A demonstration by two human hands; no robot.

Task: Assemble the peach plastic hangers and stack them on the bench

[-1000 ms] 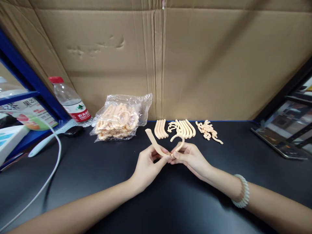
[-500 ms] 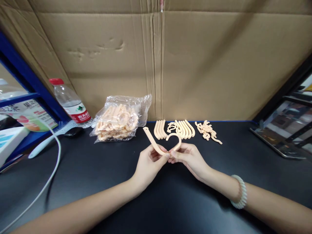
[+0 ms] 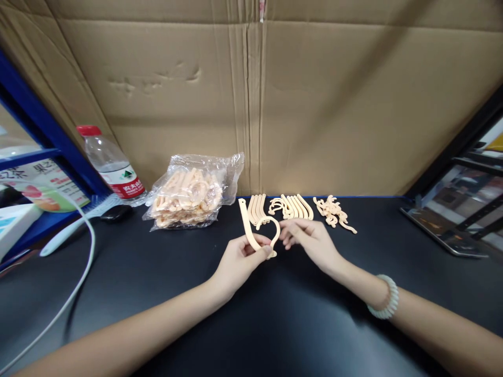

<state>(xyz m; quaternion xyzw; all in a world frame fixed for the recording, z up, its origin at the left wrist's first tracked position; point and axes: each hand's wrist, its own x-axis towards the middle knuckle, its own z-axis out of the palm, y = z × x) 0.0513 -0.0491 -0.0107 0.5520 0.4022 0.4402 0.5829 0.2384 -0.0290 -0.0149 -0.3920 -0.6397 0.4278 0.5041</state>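
Over the middle of the smooth black tabletop, the left hand pinches a cream, curved, plastic-looking strip and matching rounded hook; just right, the right hand hangs loosely spread, contact unclear.

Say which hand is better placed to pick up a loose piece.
Probably the right hand: it seems to hold nothing and is nearer the scattered pieces, while the left hand is occupied, pinching the long piece and the hook.
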